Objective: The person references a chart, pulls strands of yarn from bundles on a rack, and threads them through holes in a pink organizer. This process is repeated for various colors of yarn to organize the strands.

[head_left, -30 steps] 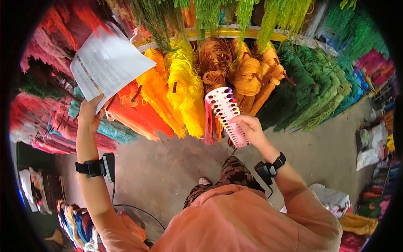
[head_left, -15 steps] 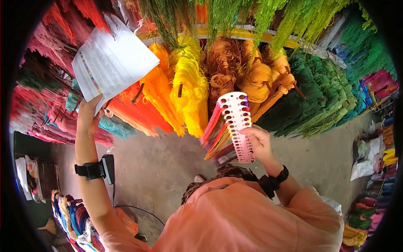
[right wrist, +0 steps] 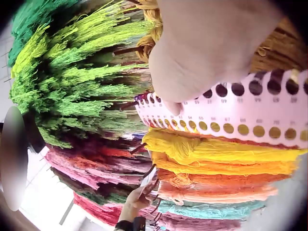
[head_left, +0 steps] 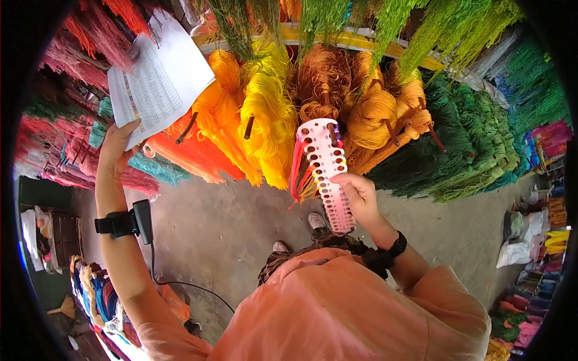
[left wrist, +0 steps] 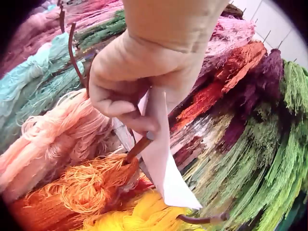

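Note:
My left hand [head_left: 116, 147] pinches the lower corner of a white printed sheet [head_left: 168, 84], covered in table rows with a strip of coloured cells. From the left wrist view, the paper [left wrist: 161, 163] is seen nearly edge-on under curled fingers. My right hand [head_left: 363, 200] grips the right edge of a long white thread card [head_left: 323, 156] with numbered holes down both sides. Red and orange thread strands [head_left: 296, 171] hang from its left edge. The card's top overlaps a brown hank [head_left: 324, 72], between a yellow hank [head_left: 265, 114] and golden-brown hanks [head_left: 371, 114].
Orange hanks [head_left: 220, 114] hang on pegs left of the yellow, dark green hanks [head_left: 451, 144] to the right. Lime green yarn [head_left: 415, 30] hangs above a yellow rail [head_left: 355, 41]. A yarn pile [head_left: 105, 307] lies lower left on the concrete floor [head_left: 205, 210]; white bags [head_left: 518, 253] stand right.
The thread card swung right and toward the body with its strands trailing, then came back left and forward against the hanks. The left hand and sheet shifted slightly left and forward.

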`<state>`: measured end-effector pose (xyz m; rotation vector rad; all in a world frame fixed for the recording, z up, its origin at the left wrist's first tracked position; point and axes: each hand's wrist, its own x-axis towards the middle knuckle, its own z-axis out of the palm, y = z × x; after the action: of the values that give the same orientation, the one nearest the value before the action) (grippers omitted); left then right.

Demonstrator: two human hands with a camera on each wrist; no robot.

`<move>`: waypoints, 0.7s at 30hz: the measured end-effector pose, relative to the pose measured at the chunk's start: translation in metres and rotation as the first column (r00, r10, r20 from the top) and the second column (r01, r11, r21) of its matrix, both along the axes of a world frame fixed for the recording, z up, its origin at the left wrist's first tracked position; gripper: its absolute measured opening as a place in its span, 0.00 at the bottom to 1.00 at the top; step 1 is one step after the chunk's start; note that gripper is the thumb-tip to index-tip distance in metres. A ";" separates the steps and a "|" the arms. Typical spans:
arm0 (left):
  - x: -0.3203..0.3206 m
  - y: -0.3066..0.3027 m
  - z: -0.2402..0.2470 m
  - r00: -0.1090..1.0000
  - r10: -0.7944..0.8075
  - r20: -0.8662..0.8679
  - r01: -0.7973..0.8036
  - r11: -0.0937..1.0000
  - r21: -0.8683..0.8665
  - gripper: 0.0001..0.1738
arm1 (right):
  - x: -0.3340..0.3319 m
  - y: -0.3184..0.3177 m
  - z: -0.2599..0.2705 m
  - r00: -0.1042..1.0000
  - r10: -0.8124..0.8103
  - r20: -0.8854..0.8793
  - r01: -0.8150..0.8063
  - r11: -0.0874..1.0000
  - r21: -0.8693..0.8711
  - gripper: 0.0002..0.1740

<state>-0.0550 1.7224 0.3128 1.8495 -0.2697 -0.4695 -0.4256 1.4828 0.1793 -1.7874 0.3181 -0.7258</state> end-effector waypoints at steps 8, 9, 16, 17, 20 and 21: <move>-0.019 0.007 -0.024 0.973 0.125 -0.195 -0.206 0.852 -0.481 0.20 | 0.044 -0.061 -0.017 0.976 -0.218 -0.011 0.205 0.931 -0.303 0.13; -0.025 0.011 -0.029 0.966 0.154 -0.208 -0.243 0.816 -0.524 0.21 | 0.049 -0.064 -0.019 0.975 -0.220 0.018 0.213 0.914 -0.347 0.12; -0.111 0.025 -0.102 0.862 0.501 0.080 -0.293 0.620 -0.728 0.10 | 0.047 -0.003 0.022 0.941 -0.330 0.079 0.264 0.565 -0.782 0.15; -0.134 0.017 -0.121 0.897 0.408 0.171 -0.225 0.754 -0.617 0.09 | 0.048 -0.001 0.013 0.987 -0.150 0.056 0.147 0.716 -0.682 0.15; -0.204 -0.037 -0.137 0.973 -0.163 0.165 0.195 0.960 -0.200 0.06 | 0.075 0.004 -0.004 0.965 0.231 -0.123 -0.257 0.926 -0.276 0.15; -0.216 -0.060 -0.134 0.828 -0.351 0.436 0.429 0.898 -0.092 0.06 | 0.091 0.000 -0.006 0.987 0.103 -0.122 -0.139 0.927 -0.349 0.18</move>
<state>-0.2707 1.6628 0.1783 1.6915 -0.9676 -0.3118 -0.3348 1.4829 0.1736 -2.1731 0.1455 -0.6338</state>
